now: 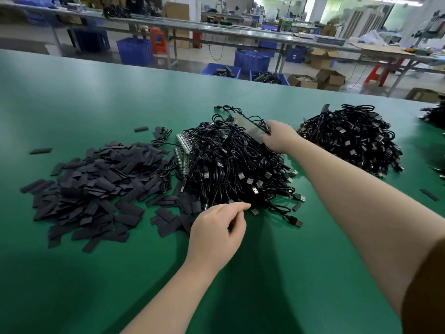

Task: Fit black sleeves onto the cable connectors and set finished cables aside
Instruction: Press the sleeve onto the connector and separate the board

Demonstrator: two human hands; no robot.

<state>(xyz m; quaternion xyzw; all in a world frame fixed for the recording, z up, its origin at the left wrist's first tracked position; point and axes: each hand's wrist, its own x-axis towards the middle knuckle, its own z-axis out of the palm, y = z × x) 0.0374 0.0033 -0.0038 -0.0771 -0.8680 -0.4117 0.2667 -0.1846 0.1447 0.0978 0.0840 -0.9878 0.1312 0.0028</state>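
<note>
A heap of flat black sleeves (96, 186) lies on the left of the green table (265, 273). In the middle is a tangled pile of black USB cables (236, 165) with bare metal connectors. My left hand (216, 235) is at the pile's near edge, thumb and forefinger pinched at a cable there. My right hand (279, 138) reaches over the far right side of the pile and rests on a grey flat strip (248, 126) lying on the cables. A second pile of cables (351, 138) sits further right.
Rows of silver connectors (183, 150) lie between the sleeves and the cable pile. Stray sleeves (429, 195) dot the table. Another dark cable heap (435, 114) shows at the right edge. Beyond the table are benches, blue crates (134, 50) and cardboard boxes.
</note>
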